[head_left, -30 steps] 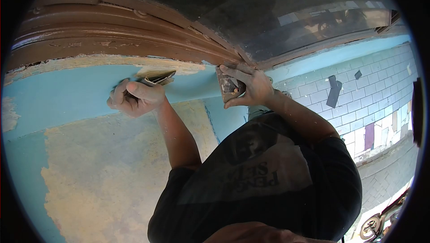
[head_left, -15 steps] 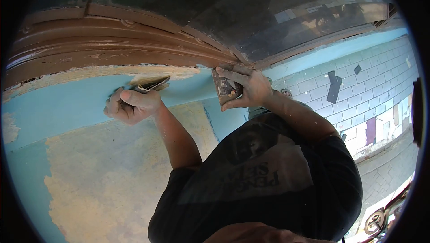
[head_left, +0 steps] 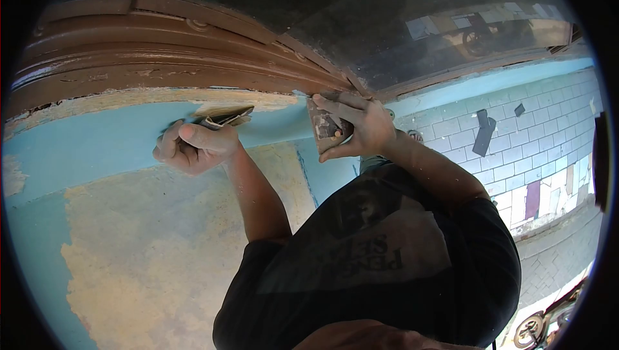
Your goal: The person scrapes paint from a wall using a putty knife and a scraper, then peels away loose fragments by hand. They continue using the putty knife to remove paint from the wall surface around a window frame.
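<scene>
My left hand (head_left: 196, 145) is curled against the light blue wall band (head_left: 97, 147), just below the brown wooden frame. A folded, worn sheet (head_left: 227, 116) sticks out behind its thumb and palm; the hand hides where it is gripped. On the right, my right hand (head_left: 367, 124) spreads its fingers and thumb around a brown, stained flat piece (head_left: 327, 127). That piece is beside the wall, near the corner of the frame. Bare, pale yellowish filler (head_left: 258, 100) shows along the wall's upper edge between the hands.
The brown moulded frame (head_left: 161, 47) runs along the top beside dark glass (head_left: 361, 15). Lower left, a patchy plaster area (head_left: 161, 247) covers the wall. Dark scraps (head_left: 483, 134) lie on the tiled floor (head_left: 516, 134) at right. A wheel (head_left: 529, 330) shows at bottom right.
The view has shifted slightly. My left hand and the folded sheet have moved a little to the right and up; my right hand keeps its hold on the brown piece.
</scene>
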The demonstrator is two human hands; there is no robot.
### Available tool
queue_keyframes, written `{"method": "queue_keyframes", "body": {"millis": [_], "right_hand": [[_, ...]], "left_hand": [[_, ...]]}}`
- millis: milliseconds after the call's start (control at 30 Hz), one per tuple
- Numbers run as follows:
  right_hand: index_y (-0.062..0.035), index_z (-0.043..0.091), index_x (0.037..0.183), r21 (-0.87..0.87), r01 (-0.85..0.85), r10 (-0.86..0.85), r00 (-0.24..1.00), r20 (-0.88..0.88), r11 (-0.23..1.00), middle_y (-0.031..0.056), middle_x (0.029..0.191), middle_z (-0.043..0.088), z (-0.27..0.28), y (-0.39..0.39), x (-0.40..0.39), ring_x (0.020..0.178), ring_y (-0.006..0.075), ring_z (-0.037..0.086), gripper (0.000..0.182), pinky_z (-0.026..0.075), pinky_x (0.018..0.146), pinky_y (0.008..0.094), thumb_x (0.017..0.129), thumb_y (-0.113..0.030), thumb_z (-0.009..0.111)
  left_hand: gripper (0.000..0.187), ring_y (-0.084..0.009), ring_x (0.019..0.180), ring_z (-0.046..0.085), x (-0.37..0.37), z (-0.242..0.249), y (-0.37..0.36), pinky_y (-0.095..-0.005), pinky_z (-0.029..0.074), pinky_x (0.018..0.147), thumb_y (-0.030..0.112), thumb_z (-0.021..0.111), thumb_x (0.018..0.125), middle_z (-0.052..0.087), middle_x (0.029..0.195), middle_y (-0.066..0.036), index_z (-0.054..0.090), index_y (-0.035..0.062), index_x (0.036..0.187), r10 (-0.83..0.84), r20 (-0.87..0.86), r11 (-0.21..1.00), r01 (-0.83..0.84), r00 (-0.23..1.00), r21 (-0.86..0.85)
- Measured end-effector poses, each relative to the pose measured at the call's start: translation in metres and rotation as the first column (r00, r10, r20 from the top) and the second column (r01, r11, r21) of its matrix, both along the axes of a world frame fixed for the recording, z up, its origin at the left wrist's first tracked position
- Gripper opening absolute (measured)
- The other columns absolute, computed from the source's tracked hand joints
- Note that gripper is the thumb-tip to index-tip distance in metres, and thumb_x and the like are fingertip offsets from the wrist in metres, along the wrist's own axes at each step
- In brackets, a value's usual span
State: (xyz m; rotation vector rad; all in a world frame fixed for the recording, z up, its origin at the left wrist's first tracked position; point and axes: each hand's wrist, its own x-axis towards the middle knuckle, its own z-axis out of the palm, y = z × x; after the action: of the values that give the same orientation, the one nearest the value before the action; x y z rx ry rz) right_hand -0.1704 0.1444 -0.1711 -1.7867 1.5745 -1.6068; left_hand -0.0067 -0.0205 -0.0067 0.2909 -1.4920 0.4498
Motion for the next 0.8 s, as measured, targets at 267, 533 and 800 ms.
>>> {"method": "queue_keyframes", "body": {"millis": [267, 533, 800], "right_hand": [[-0.0167, 0.063, 0.141, -0.055, 0.048, -0.050, 0.998, -0.029, 0.997, 0.0092, 0.111, 0.072, -0.010, -0.005, -0.002, 0.088, 0.0314, 0.074, 0.106, 0.062, 0.075, 0.0415, 0.055, -0.075, 0.085], [-0.0169, 0.064, 0.140, 0.048, 0.027, -0.024, 0.999, -0.048, 0.999, 0.0126, 0.119, 0.072, -0.010, 0.000, -0.006, 0.095, 0.0330, 0.074, 0.106, 0.061, 0.081, 0.0424, 0.054, -0.076, 0.085], [-0.0173, 0.063, 0.141, -0.002, 0.025, -0.025, 1.000, 0.012, 1.000, 0.0145, 0.118, 0.072, -0.011, -0.001, 0.000, 0.097, 0.0343, 0.074, 0.108, 0.061, 0.083, 0.0425, 0.053, -0.075, 0.086]], "left_hand": [[0.036, -0.0102, 0.065, 0.049, -0.001, 0.001, -0.002, -0.0242, 0.036, 0.057, 0.033, 0.068, 0.101, 0.049, 0.075, -0.001, 0.054, 0.0038, 0.085, -0.051, 0.000, 0.999, 0.051, 0.999, -0.005], [0.038, -0.0100, 0.064, 0.043, -0.007, 0.003, 0.003, -0.0260, 0.031, 0.060, 0.036, 0.064, 0.102, 0.042, 0.076, 0.001, 0.052, 0.0052, 0.082, -0.010, -0.003, 1.000, 0.010, 1.000, 0.000], [0.039, -0.0101, 0.066, 0.048, -0.002, 0.002, 0.002, -0.0253, 0.035, 0.057, 0.038, 0.067, 0.100, 0.047, 0.074, 0.000, 0.055, 0.0050, 0.085, 0.002, -0.027, 1.000, -0.002, 1.000, 0.010]]}}
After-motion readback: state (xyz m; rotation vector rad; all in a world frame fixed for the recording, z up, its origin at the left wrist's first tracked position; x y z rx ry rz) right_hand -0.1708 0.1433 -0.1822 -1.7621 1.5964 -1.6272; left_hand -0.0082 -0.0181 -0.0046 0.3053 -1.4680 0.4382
